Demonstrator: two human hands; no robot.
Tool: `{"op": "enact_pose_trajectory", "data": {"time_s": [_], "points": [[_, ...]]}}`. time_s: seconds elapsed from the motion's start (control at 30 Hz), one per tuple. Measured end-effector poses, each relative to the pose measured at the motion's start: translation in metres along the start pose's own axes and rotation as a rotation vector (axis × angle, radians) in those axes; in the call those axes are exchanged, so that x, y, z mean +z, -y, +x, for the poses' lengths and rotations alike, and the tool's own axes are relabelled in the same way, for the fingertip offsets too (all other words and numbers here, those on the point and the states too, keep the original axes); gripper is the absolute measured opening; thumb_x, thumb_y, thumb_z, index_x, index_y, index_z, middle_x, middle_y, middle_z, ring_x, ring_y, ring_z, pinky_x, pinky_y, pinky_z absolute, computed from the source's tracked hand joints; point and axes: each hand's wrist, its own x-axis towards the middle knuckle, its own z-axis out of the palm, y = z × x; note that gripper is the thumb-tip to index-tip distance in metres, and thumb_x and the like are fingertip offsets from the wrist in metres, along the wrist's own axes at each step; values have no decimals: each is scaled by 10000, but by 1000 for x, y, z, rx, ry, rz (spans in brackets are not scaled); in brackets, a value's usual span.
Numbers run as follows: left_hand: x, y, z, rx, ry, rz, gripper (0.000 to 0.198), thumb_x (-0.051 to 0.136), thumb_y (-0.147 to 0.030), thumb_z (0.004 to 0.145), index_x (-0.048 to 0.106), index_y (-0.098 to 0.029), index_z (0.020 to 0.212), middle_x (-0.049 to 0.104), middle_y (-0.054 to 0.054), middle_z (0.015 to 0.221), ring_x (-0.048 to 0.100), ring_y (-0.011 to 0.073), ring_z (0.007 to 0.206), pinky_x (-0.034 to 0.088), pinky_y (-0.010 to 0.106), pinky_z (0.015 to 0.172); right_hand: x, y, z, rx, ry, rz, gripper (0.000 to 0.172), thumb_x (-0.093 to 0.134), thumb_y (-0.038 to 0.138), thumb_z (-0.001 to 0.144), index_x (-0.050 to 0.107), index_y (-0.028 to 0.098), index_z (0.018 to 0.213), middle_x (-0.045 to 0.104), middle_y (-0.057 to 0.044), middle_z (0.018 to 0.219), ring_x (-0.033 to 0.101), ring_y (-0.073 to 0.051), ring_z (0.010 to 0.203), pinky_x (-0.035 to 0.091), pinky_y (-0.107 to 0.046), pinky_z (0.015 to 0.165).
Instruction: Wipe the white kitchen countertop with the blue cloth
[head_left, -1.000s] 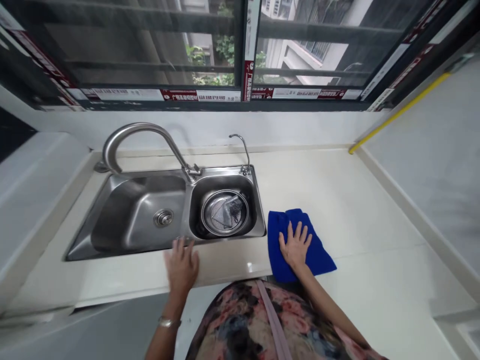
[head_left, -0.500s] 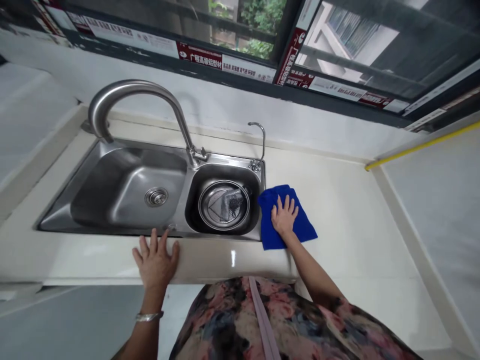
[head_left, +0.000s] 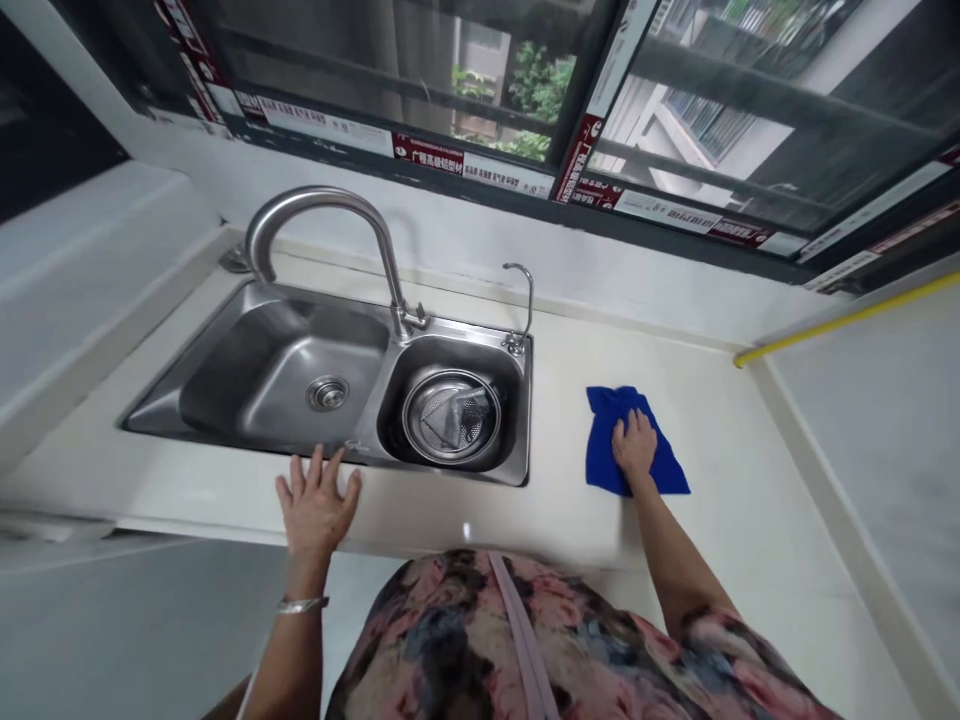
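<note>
My right hand (head_left: 635, 445) presses down on a blue cloth (head_left: 604, 455) on the pale countertop, right of the sink, its fingers bent over the fabric. The cloth is spread out under it, with its corners showing. On the counter's front strip, below the left basin, rests my left hand (head_left: 316, 505), fingers spread and holding nothing. Its fingertips reach close to the rim of the double steel sink (head_left: 517, 470). A silver bracelet (head_left: 302, 605) circles the left wrist.
A steel colander (head_left: 420, 440) with something crumpled and shiny inside stands in the right basin. A large curved faucet (head_left: 386, 245) and a thin small tap (head_left: 530, 300) rise behind the sink. A yellow pipe (head_left: 840, 318) runs along the right wall.
My right hand has slid the blue cloth rightward, away from the sink's edge, its fingers now more bent. My left hand stays spread on the front strip. The camera view has shifted slightly.
</note>
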Motion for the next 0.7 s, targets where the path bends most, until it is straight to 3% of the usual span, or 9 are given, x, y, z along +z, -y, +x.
{"op": "enact_pose_trajectory", "data": {"time_s": [0.17, 0.33, 0.47, 0.7], "points": [[-1, -5, 0, -8, 1, -25, 652, 398, -525, 1063, 635, -131, 1525, 477, 192, 1698, 233, 462, 1657, 151, 737, 1331, -18, -24, -75, 53, -109, 3, 659, 318, 440, 1040, 646, 32, 1440, 584, -298, 1533, 514, -402, 1460, 415, -647, 1192], [-2, -6, -1, -20, 25, -38, 640, 423, -509, 1054, 632, -136, 1530, 470, 184, 1705, 216, 450, 1666, 132, 721, 1342, -21, -4, -131, 98, -126, -28, 664, 332, 462, 1048, 643, 41, 1457, 570, -297, 1557, 509, -430, 1479, 390, -687, 1208], [-3, -7, -2, -31, 29, -53, 622, 446, -503, 1051, 637, -154, 1530, 477, 168, 1704, 225, 447, 1664, 132, 714, 1343, -26, 17, -146, 89, -101, -57, 656, 325, 449, 1045, 636, 67, 1478, 566, -299, 1562, 505, -449, 1481, 396, -721, 1185], [-2, -7, -2, -43, 2, -106, 585, 516, -489, 1029, 654, -186, 1510, 487, 143, 1703, 233, 422, 1669, 114, 683, 1356, -40, 35, -141, 99, -9, -50, 675, 327, 398, 1005, 610, 44, 1505, 548, -357, 1542, 494, -520, 1458, 422, -800, 1086]]}}
